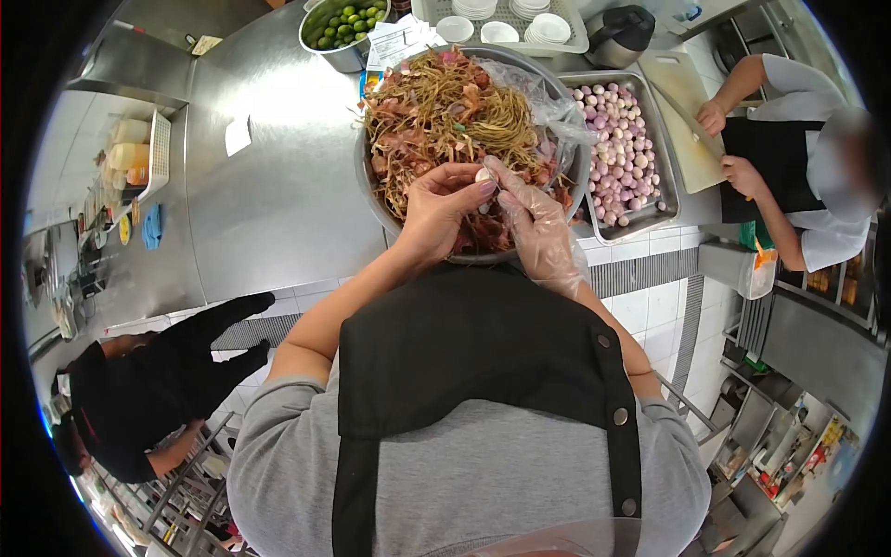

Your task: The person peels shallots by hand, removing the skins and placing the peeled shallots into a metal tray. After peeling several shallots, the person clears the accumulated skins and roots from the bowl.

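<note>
Over a large metal bowl (373, 190) heaped with dry stems and reddish-brown skins, both hands meet around a small pale shallot (484, 174). My left hand (438, 209), bare, pinches it between thumb and fingertips. My right hand (541, 227) wears a clear plastic glove, and its fingertips close on the same shallot from the other side. A clear plastic bag (531, 90) lies on the bowl's right part. Just right of the bowl, a metal tray (670, 186) holds several peeled shallots (620, 153).
A co-worker (775, 139) at the right handles a knife on a cutting board (691, 121). Behind the bowl stand a pot of green limes (345, 28) and a basket of white dishes (585, 42). Another person (158, 399) in black stands at the left.
</note>
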### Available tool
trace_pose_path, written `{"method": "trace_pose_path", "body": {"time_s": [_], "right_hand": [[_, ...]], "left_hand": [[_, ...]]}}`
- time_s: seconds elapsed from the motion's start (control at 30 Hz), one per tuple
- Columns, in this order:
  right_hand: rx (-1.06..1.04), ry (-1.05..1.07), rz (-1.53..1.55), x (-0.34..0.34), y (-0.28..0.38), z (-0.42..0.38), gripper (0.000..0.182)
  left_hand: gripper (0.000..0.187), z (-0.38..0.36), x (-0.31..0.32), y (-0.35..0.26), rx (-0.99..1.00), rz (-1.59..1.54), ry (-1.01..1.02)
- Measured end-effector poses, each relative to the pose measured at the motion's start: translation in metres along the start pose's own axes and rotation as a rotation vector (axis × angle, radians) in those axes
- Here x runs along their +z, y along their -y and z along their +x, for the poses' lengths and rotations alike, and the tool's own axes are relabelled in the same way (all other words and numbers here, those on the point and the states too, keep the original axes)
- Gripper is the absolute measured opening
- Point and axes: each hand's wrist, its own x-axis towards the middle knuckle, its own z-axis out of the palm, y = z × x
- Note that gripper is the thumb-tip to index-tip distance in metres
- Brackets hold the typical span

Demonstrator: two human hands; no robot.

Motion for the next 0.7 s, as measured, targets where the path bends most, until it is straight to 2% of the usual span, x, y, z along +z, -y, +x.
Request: {"method": "trace_pose_path", "body": {"time_s": [0.07,0.1,0.17,0.27,0.33,0.4,0.53,0.6,0.7], "right_hand": [[0.331,0.007,0.227,0.000,0.010,-0.001,0.038],[0.331,0.010,0.226,0.000,0.009,0.000,0.038],[0.549,-0.054,0.488,-0.001,0.004,0.004,0.037],[0.563,-0.118,0.665,-0.004,0.005,0.008,0.036],[0.551,-0.114,0.658,-0.011,-0.005,0.010,0.037],[0.436,-0.036,0.384,-0.018,-0.011,0.011,0.043],[0.504,0.081,0.345,-0.025,0.003,0.008,0.052],[0.449,0.230,0.135,-0.026,0.006,0.004,0.058],[0.438,0.174,0.273,-0.016,0.010,0.003,0.057]], "left_hand": [[0.027,0.000,0.001,0.001,0.002,-0.003,-0.011],[0.028,0.000,0.002,0.001,0.004,0.005,-0.023],[0.029,0.001,0.001,0.002,0.008,0.011,-0.037],[0.027,0.000,-0.001,0.000,-0.006,0.038,-0.001],[0.028,-0.002,-0.001,-0.004,0.006,0.015,0.060],[0.028,-0.001,-0.002,-0.007,0.009,0.024,0.077],[0.030,-0.002,-0.011,-0.009,0.044,0.073,0.112],[0.030,-0.003,-0.011,-0.011,0.036,0.092,0.100],[0.029,-0.002,-0.018,-0.006,0.036,0.116,0.114]]}}
